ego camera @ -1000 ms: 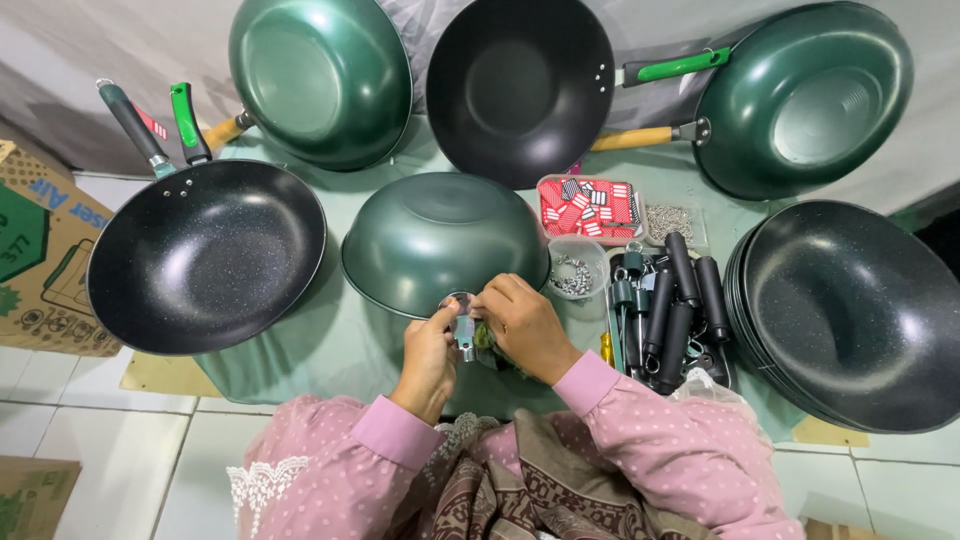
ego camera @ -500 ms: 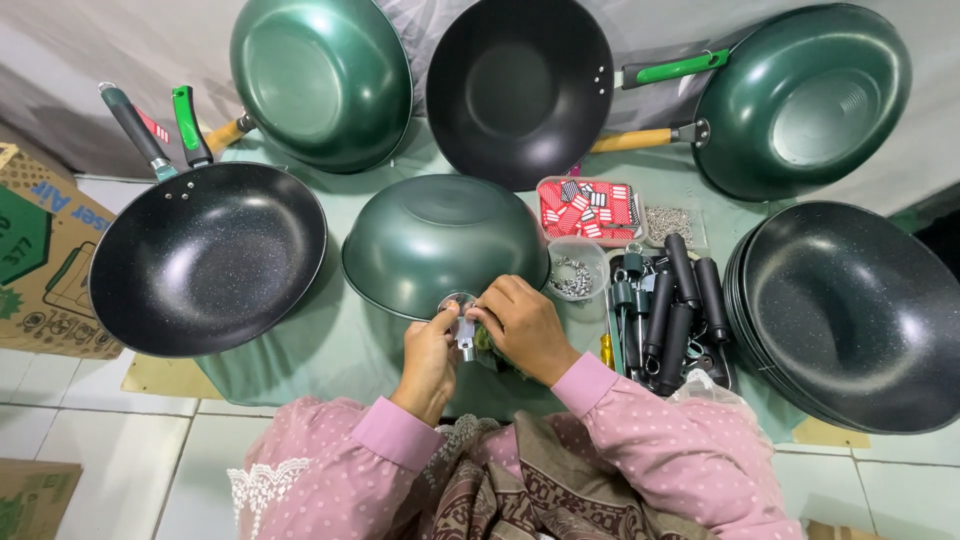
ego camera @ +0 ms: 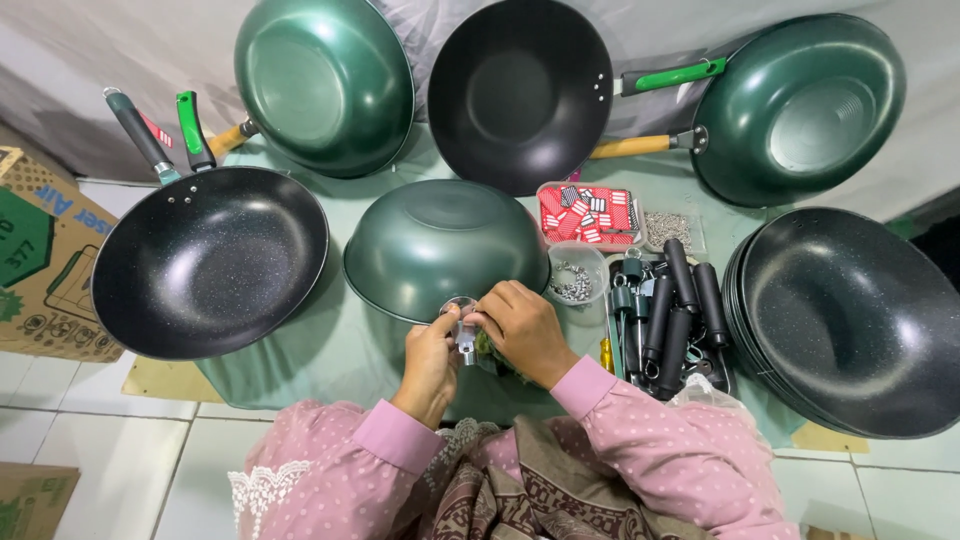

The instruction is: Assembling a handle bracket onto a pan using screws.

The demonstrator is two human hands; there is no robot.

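Observation:
My left hand [ego camera: 432, 360] and my right hand [ego camera: 522, 328] meet at the near rim of an upside-down green wok [ego camera: 440, 240] on the green table cover. Between the fingertips sits a small silver metal fitting [ego camera: 464, 337], pinched by both hands. A bit of green shows under my right hand; what it is cannot be made out. Both sleeves are pink with dots.
A black pan with handles [ego camera: 205, 260] lies left. Two green woks [ego camera: 322, 80] [ego camera: 800, 105] and a black one [ego camera: 520, 90] stand at the back. A stack of black pans [ego camera: 850, 320] is right. Black handles [ego camera: 670, 310], a red-filled tray [ego camera: 588, 213] and a cup of small metal parts [ego camera: 573, 280] lie between. A cardboard box [ego camera: 40, 250] is far left.
My hands stay at the wok's rim; the fingers have shifted slightly around the small metal fitting. Nothing else has moved.

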